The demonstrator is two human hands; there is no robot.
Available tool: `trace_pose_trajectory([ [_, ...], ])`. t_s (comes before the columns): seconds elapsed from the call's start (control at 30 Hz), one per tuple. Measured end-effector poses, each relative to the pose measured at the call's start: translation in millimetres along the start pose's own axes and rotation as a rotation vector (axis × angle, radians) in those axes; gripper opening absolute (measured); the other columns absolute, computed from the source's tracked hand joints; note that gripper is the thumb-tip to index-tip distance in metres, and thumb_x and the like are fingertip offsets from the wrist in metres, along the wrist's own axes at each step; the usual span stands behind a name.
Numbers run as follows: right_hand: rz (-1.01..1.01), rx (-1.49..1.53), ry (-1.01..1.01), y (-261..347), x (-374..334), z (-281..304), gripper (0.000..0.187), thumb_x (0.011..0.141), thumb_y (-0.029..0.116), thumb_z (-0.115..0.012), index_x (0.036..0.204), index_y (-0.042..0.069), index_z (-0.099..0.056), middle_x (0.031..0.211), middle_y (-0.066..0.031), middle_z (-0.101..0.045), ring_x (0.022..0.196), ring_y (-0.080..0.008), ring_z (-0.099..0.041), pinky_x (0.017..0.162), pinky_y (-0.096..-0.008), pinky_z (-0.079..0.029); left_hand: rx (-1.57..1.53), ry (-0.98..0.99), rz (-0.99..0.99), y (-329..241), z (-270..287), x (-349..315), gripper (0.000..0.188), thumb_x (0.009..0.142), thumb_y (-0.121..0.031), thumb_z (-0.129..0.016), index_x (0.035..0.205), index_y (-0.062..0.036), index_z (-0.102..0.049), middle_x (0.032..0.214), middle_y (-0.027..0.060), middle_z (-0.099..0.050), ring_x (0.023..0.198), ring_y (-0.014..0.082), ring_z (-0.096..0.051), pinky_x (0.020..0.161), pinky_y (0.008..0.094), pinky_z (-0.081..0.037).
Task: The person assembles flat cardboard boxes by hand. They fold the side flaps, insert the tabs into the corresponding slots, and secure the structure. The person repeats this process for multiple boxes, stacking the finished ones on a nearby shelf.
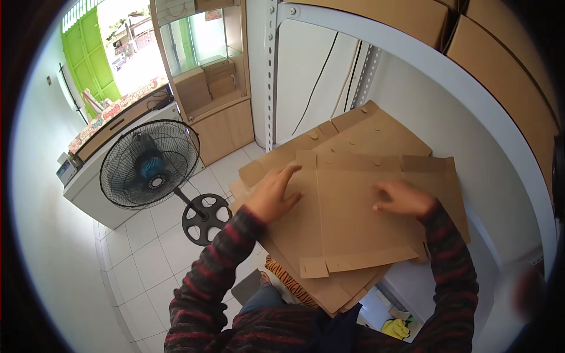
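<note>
A flat, unfolded brown cardboard box blank (359, 220) with crease lines and cut flaps lies on top of a stack of similar cardboard sheets (400, 132). My left hand (275, 193) is over the blank's left panel, thumb and fingers spread apart with nothing between them. Above the right part of the blank is my right hand (406, 197), its fingers bent but apart from the thumb, holding nothing. Whether either hand presses on the cardboard, I cannot tell.
The stack rests within a grey metal shelf frame (271, 76), with brown boxes (400, 17) on the level above. To the left stand a black pedestal fan (154, 170) and a white counter (106, 188). A glass-fronted cabinet (223, 126) is behind, and yellow cloth (395, 329) lies below.
</note>
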State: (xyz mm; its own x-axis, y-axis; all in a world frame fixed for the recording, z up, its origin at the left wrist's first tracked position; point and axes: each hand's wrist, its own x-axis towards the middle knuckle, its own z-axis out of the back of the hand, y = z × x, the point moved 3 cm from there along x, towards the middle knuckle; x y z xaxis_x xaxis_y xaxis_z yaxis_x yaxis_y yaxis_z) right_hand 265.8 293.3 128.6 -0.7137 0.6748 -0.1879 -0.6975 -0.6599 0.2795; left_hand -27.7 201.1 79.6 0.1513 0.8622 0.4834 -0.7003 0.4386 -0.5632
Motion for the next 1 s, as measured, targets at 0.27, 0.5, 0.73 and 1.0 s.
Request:
trace_pose_trajectory([
  [0.27, 0.042, 0.000, -0.165, -27, 90, -9, 0.087, 0.069, 0.029, -0.084, 0.140, 0.005, -0.041, 0.136, -0.0196, -0.043, 0.126, -0.0357, -0.044, 0.107, -0.0403, -0.038, 0.205, -0.045, 0.105, 38, -43, 37, 0.095, 0.069, -0.019, -0.081, 0.145, 0.0016, -0.027, 0.133, 0.0217, -0.049, 0.121, 0.0383, -0.044, 0.106, 0.0428, -0.036],
  [0.5, -0.006, -0.179, -0.397, 17, 55, -1, 0.066, 0.066, 0.021, -0.084, 0.120, 0.001, -0.051, 0.123, -0.0194, -0.051, 0.119, -0.0368, -0.048, 0.106, -0.0445, -0.038, -0.090, -0.031, 0.054, 34, -22, 46, 0.101, 0.063, -0.015, -0.084, 0.146, -0.0017, -0.028, 0.130, 0.0196, -0.050, 0.122, 0.0375, -0.042, 0.106, 0.0439, -0.035],
  [0.73, -0.005, -0.308, -0.486, 43, 15, -28, 0.043, 0.071, 0.010, -0.078, 0.107, 0.000, -0.054, 0.114, -0.0198, -0.061, 0.113, -0.0361, -0.056, 0.110, -0.0508, -0.034, 0.063, -0.019, -0.070, 28, -21, 32, 0.085, 0.067, -0.009, -0.080, 0.141, -0.0051, -0.038, 0.122, 0.0139, -0.057, 0.116, 0.0314, -0.050, 0.098, 0.0409, -0.039],
  [1.0, -0.087, -0.277, -0.421, 59, -4, -45, 0.044, 0.077, 0.009, -0.069, 0.117, -0.004, -0.055, 0.126, -0.0216, -0.057, 0.123, -0.0334, -0.051, 0.112, -0.0511, -0.031, -0.288, 0.193, -0.090, 1, -10, 14, 0.062, 0.076, -0.010, -0.073, 0.132, -0.0044, -0.048, 0.108, 0.0125, -0.066, 0.101, 0.0309, -0.063, 0.094, 0.0423, -0.044],
])
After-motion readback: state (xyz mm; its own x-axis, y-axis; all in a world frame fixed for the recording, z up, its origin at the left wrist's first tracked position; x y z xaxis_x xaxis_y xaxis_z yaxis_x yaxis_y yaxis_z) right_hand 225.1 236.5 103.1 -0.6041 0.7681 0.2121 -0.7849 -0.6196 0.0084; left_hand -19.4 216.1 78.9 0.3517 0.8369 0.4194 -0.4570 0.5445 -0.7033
